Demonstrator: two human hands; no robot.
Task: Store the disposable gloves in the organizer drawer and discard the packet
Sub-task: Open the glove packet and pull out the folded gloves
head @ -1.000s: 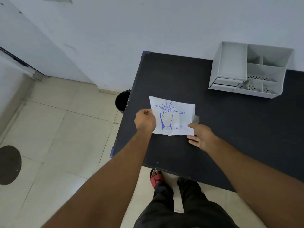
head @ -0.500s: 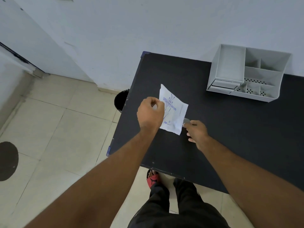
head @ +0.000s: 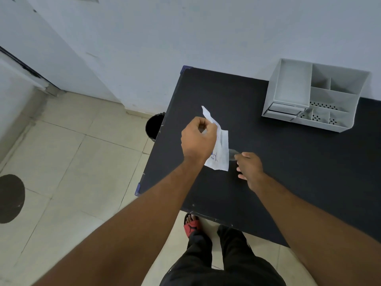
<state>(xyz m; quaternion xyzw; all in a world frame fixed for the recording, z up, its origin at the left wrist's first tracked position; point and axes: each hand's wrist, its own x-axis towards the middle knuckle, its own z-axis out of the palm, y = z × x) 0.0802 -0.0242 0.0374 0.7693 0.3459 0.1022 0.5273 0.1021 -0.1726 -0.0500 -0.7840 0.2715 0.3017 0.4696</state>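
My left hand (head: 198, 139) grips the white glove packet (head: 221, 149) with blue print and holds it lifted and tilted above the black table (head: 288, 172). My right hand (head: 248, 167) is just right of the packet, its fingertips pinched on the clear disposable gloves (head: 232, 154) that stick out of the packet's side. The grey organizer (head: 315, 98) stands at the back right of the table, with a small drawer (head: 285, 110) low on its front left that looks closed.
A black bin (head: 154, 126) stands on the tiled floor against the table's left edge. The white wall runs behind the table. My legs and a red sandal (head: 191, 226) are at the table's near edge. A dark round patch (head: 10, 198) marks the floor at far left.
The packet lay flat on the table a second ago. My left hand has lifted and turned it up on edge, while my right hand keeps its pinch on the clear gloves at the packet's right side.
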